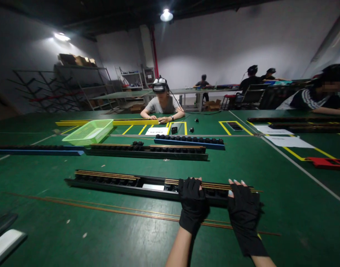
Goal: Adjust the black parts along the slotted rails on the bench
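Hands over the near fixture, and here's the picture: the left hand [192, 202] and right hand [244, 212], both in black fingerless gloves [243, 215], sit side by side at the right end of a long black slotted fixture [108, 182]. The left hand's fingers curl down over thin brass rods [214, 186] lying along the fixture, though from this angle you can't tell whether they're truly gripping. The right hand is flatter, palm down over the same rods, its fingers spread and not clenched. Those rods run along the top of the fixture, with their ends poking out past the right hand, and a white label [153, 187] shows in the gap midway along. Loose copper-coloured rods [108, 208] stretch across the green bench mat [297, 230] just below, passing beneath both wrists. Farther up the bench, a second black fixture [147, 154] lies beside a blue rail [189, 145], with a green plastic basket [89, 132] off to the left. Across the way, a co-worker [161, 105] has both hands on a yellow rail [131, 122].
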Demonstrator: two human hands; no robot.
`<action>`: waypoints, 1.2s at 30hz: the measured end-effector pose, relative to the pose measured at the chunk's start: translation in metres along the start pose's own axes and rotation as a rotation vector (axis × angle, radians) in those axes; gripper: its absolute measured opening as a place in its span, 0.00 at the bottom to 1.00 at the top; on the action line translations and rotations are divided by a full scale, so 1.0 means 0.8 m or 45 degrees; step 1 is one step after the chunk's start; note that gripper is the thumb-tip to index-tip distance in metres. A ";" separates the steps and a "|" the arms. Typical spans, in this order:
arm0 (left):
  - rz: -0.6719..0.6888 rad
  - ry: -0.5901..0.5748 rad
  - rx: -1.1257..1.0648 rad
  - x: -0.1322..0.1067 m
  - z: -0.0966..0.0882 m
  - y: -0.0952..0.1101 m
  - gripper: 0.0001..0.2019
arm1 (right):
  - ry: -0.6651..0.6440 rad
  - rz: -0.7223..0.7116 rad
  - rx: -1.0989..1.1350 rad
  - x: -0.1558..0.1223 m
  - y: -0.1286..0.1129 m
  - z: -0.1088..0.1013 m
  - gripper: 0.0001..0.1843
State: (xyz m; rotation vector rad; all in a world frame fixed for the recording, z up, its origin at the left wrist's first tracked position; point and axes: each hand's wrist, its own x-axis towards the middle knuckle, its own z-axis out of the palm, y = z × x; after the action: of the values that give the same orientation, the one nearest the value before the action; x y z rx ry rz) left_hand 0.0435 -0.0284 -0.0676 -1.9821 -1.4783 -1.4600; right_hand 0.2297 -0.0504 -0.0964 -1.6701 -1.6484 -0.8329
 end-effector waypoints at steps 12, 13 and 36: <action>-0.008 0.021 -0.008 -0.002 0.001 0.000 0.17 | 0.040 -0.005 -0.004 0.003 0.002 0.002 0.22; -0.007 0.017 -0.003 -0.002 0.001 0.000 0.17 | 0.037 -0.005 -0.002 0.002 0.002 0.002 0.22; 0.006 -0.026 -0.011 -0.010 0.009 -0.006 0.18 | -0.092 -0.075 0.131 0.001 -0.032 -0.013 0.30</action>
State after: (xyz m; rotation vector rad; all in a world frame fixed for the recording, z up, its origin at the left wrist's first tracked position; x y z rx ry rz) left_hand 0.0439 -0.0260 -0.0792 -2.0100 -1.4768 -1.4507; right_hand 0.2043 -0.0581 -0.0897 -1.6048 -1.7669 -0.7105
